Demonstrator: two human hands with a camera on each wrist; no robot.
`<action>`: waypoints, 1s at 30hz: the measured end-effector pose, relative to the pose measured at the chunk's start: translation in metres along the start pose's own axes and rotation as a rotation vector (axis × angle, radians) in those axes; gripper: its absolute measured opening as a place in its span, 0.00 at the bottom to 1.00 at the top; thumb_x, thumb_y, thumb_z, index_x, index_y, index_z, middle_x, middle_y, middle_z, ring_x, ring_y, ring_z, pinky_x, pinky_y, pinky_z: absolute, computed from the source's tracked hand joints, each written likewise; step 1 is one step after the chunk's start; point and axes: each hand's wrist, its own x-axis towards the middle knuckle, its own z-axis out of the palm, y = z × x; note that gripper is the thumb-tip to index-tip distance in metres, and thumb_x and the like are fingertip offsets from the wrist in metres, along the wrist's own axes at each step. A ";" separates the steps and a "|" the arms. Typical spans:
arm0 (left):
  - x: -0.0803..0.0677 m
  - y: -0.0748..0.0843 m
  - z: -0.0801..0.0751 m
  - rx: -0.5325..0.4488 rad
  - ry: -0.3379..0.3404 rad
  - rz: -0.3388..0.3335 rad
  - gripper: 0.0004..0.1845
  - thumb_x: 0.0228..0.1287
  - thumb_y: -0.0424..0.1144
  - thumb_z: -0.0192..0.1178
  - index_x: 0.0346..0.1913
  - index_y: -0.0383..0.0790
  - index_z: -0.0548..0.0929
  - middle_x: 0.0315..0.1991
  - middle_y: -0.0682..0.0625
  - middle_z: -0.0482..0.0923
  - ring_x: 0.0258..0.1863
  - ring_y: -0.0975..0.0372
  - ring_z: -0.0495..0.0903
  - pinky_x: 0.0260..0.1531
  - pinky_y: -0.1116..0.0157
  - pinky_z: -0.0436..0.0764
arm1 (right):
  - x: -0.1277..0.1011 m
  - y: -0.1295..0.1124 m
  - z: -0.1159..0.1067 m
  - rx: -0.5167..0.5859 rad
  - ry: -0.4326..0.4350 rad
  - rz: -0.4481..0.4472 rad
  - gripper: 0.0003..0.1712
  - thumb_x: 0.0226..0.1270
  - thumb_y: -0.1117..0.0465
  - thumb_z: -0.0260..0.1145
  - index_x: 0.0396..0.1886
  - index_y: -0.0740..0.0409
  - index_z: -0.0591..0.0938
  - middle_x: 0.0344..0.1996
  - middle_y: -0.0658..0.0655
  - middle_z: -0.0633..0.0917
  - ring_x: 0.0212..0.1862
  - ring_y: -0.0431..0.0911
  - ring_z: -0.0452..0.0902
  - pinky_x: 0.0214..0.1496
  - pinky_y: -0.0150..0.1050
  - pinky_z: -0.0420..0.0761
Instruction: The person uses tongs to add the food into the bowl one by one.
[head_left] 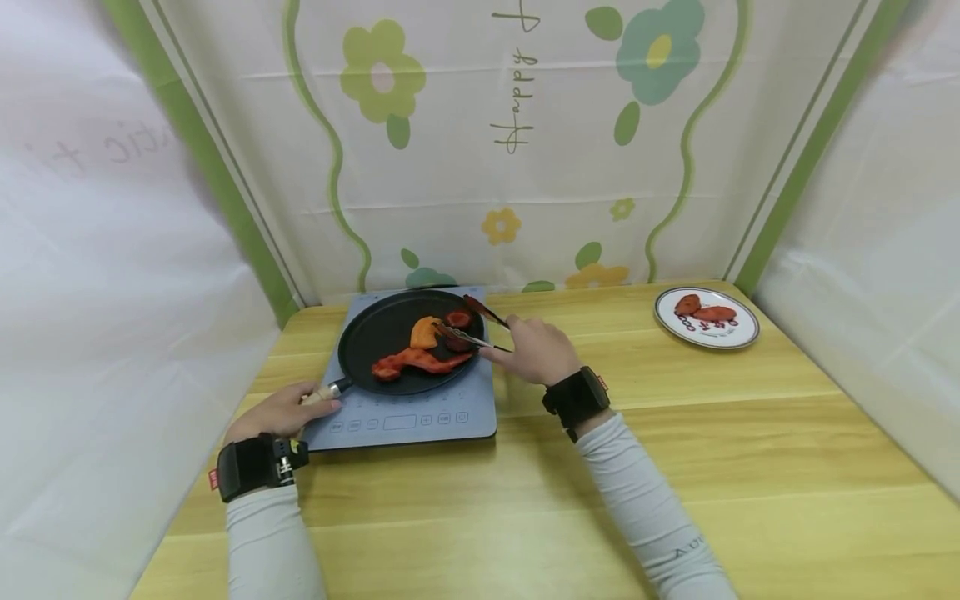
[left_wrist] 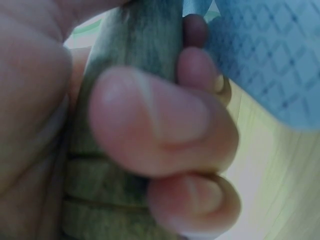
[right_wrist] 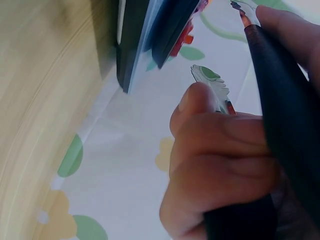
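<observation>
Two hands work the pan (head_left: 401, 337): my left hand (head_left: 281, 410) grips its handle, pointing toward me; my right hand (head_left: 534, 348) holds tongs (head_left: 471, 325), tips aimed left over the meat (head_left: 416, 360).

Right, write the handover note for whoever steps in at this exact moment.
Left hand grips the pan handle, steadying the black pan on the induction cooktop.
Right hand holds the tongs, tips over the meat pieces in the pan.
Done: two browned pieces already sit on the plate at the table's far right.
Left: it looks like the pieces in the pan still need handling with the tongs, likely over to the plate.
</observation>
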 end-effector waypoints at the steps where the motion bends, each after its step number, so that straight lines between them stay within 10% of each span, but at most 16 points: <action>1: 0.000 0.000 0.000 -0.001 0.000 0.000 0.20 0.77 0.49 0.62 0.54 0.34 0.78 0.31 0.49 0.72 0.28 0.58 0.72 0.29 0.63 0.73 | 0.000 0.002 -0.001 0.000 0.003 0.005 0.45 0.71 0.29 0.65 0.69 0.62 0.78 0.50 0.65 0.88 0.45 0.58 0.88 0.47 0.54 0.86; 22: 0.000 0.002 0.000 -0.018 0.001 -0.009 0.16 0.77 0.48 0.62 0.46 0.35 0.76 0.24 0.53 0.66 0.22 0.61 0.68 0.26 0.64 0.72 | -0.004 0.036 -0.015 -0.003 0.020 0.053 0.46 0.72 0.28 0.62 0.68 0.64 0.77 0.50 0.67 0.87 0.43 0.58 0.87 0.46 0.55 0.85; 30: 0.001 0.003 -0.001 0.029 -0.007 0.010 0.20 0.78 0.49 0.61 0.55 0.33 0.78 0.39 0.44 0.78 0.35 0.57 0.75 0.34 0.62 0.75 | -0.007 0.042 -0.022 0.025 0.030 0.060 0.47 0.74 0.29 0.61 0.70 0.65 0.75 0.56 0.70 0.86 0.52 0.63 0.87 0.53 0.59 0.85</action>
